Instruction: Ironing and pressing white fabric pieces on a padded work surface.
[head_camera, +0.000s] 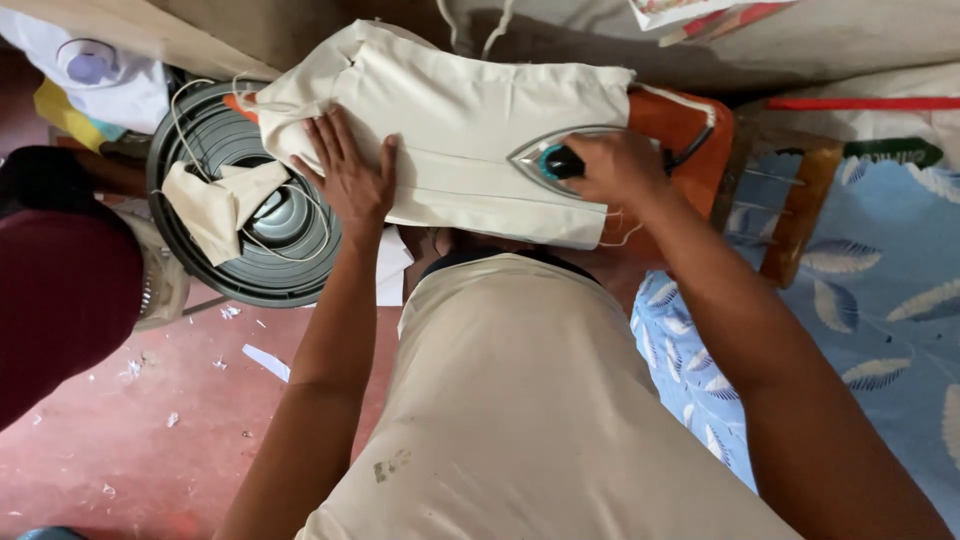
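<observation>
Looking straight down now: the right hand (615, 165) is wrapped around the handle of the iron (560, 160), fingers clenched on it, and the iron sits flat on the cream cloth bag (460, 120). The iron's long axis runs left to right across the view, with its pointed nose aimed left, toward the other hand. The bag is spread over an orange ironing pad (690, 140), its own long axis also lying left to right, the drawstring end off to the left and the far right edge just beside the iron's heel.

The left hand (350, 175) lies flat on the bag's left part, palm down, fingers released and spread, pressing the cloth rather than gripping it (the thumb points right, toward the iron). The two hands are near each other but apart, with a stretch of smoothed cloth between them.

Left of the bag, a round dark fan grille (205, 140) lies face up, and a second small cream bag (220, 205) with loose white cord rests on it. Below is the red floor (150, 430), dotted with white scraps. On the right, a blue sheet with feather print (880, 290) covers the surface beside the pad.
</observation>
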